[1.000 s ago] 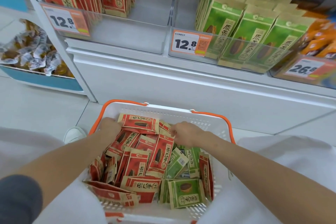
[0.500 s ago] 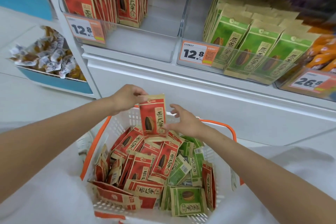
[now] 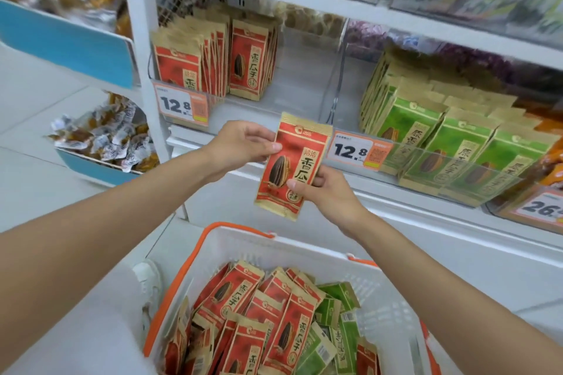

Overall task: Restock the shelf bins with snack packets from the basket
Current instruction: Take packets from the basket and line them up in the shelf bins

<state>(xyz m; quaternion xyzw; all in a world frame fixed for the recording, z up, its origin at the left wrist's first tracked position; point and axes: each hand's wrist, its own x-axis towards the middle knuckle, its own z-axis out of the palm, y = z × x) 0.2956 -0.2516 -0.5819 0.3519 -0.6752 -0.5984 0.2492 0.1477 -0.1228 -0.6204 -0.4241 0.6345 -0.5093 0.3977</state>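
Fingers [image 3: 259,131] on near-upright packet [image 3: 294,161], top up

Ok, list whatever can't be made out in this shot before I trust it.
All head view.
- Basket: near end cut off by the bottom edge; lower packets buried under upper ones.
- Red packet: back faces away; left hand and right hand cover parts of its print.
- 26 price tag: number cut by the right edge.
- Upper-left bin: contents blurred.
- 12.8 tag beside the red packet: small print too small.
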